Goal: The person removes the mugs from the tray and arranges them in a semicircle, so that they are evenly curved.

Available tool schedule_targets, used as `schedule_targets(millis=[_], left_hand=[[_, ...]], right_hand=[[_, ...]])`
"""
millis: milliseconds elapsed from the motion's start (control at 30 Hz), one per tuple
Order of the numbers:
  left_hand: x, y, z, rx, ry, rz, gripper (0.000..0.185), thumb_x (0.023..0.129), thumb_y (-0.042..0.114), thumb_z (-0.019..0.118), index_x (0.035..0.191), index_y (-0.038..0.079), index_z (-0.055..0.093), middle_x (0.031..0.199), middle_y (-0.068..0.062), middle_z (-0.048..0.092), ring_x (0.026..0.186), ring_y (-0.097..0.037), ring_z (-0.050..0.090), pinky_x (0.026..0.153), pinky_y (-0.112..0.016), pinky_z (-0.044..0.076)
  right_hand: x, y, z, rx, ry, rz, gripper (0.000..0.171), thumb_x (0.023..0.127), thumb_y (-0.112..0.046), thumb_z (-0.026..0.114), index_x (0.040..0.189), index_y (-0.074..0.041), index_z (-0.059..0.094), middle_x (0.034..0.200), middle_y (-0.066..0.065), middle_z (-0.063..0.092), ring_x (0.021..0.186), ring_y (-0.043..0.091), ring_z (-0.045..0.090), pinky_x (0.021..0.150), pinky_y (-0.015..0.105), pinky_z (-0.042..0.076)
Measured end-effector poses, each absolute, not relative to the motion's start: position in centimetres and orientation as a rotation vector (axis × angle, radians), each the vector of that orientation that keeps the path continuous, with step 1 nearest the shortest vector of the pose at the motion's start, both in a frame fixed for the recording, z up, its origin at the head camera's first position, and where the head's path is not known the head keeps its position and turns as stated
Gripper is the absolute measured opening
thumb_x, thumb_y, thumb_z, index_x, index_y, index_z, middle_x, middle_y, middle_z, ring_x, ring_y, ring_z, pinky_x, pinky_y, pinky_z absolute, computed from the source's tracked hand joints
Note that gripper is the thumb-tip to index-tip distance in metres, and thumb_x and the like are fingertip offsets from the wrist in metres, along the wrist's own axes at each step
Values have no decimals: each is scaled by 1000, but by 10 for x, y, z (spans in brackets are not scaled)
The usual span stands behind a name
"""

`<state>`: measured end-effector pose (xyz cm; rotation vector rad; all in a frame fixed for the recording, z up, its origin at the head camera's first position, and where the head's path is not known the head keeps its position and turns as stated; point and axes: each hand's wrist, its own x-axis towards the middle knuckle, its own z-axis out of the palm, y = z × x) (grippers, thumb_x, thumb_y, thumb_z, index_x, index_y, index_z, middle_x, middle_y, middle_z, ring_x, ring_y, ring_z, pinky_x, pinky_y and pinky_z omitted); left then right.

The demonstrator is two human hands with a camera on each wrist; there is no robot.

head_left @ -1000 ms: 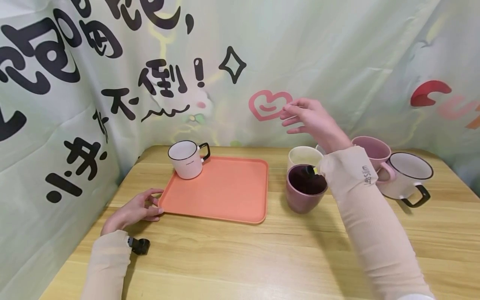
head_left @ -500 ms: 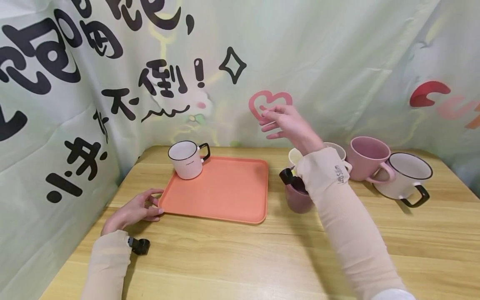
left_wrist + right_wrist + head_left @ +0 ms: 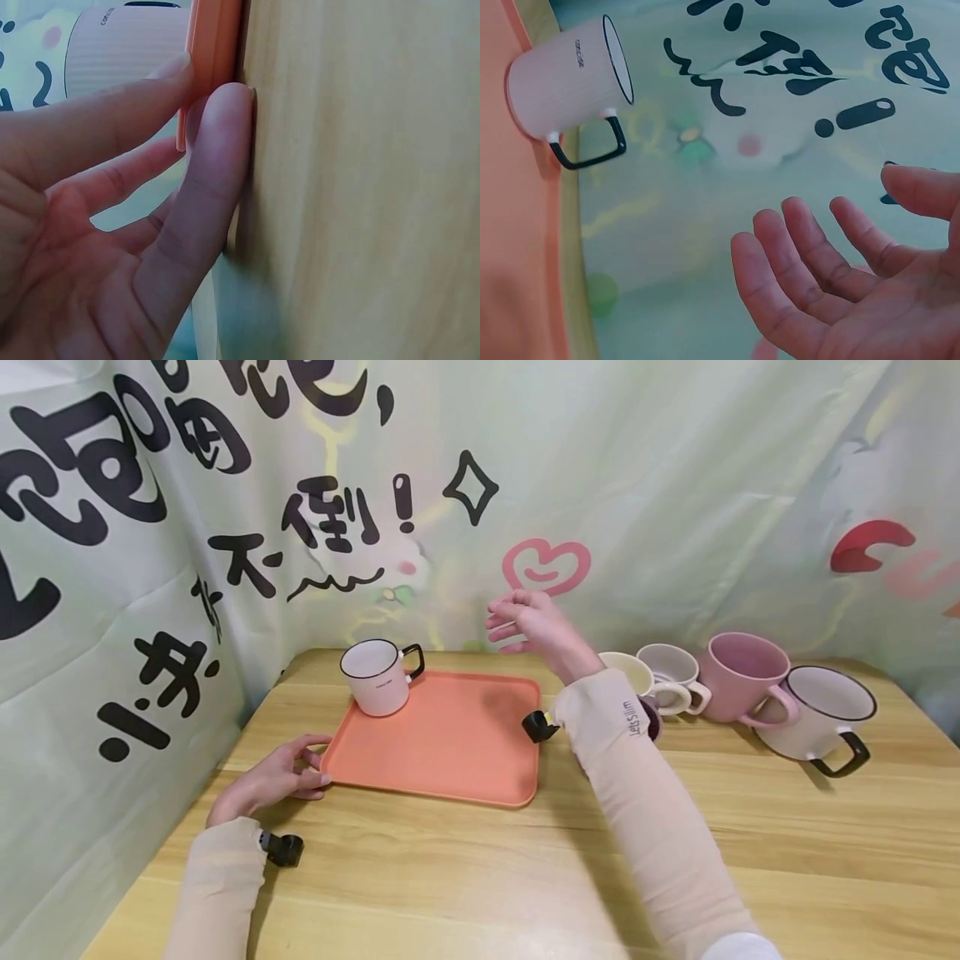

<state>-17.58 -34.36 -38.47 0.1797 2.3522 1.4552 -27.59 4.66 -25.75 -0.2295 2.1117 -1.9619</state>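
An orange tray (image 3: 450, 739) lies on the table with a white mug (image 3: 375, 679), black-rimmed and black-handled, on its back left corner. My left hand (image 3: 273, 777) pinches the tray's near left corner; the left wrist view shows thumb and fingertips (image 3: 225, 112) on either side of the rim. My right hand (image 3: 534, 631) hangs in the air beyond the tray's back right corner, fingers relaxed and holding nothing. In the right wrist view its fingers (image 3: 810, 262) are apart from the white mug. The right forearm mostly hides a dark purple cup (image 3: 651, 718).
On the right stand a cream mug (image 3: 632, 672), a small greyish-white mug (image 3: 667, 668), a pink mug (image 3: 744, 677) and a larger white enamel-style mug (image 3: 810, 718) with a black handle. A printed curtain (image 3: 675, 485) hangs behind the wooden table (image 3: 420, 877).
My right hand has moved left and somewhat down, from above the right-hand mugs to near the tray's back right corner. The left hand, tray and mugs stay in place.
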Motion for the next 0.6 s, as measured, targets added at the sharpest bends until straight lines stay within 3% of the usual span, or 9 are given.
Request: schedule_targets(millis=[200, 400, 600], left_hand=[[-177, -340, -385, 191, 2354, 1441, 69, 96, -8, 62, 151, -15, 21, 108, -22, 48, 86, -22, 66, 75, -33, 63], [-178, -343, -385, 187, 2350, 1430, 70, 96, -7, 64, 151, -15, 21, 109, -23, 47, 87, -23, 66, 76, -34, 63], [-178, -345, -385, 191, 2337, 1436, 71, 96, -7, 64, 150, -16, 20, 108, -23, 48, 86, -22, 65, 75, -33, 63]], right_hand=[[-277, 38, -268, -215, 2076, -1984, 20, 106, -19, 55, 117, -3, 56, 117, 17, 63, 100, 28, 62, 98, 48, 54], [-281, 22, -282, -187, 1974, -2050, 19, 106, -16, 54, 117, -1, 57, 126, 25, 60, 108, 35, 62, 100, 52, 53], [-283, 3, -305, -152, 1865, -2100, 19, 106, -16, 55, 118, -1, 59, 122, 21, 63, 109, 36, 61, 100, 52, 53]])
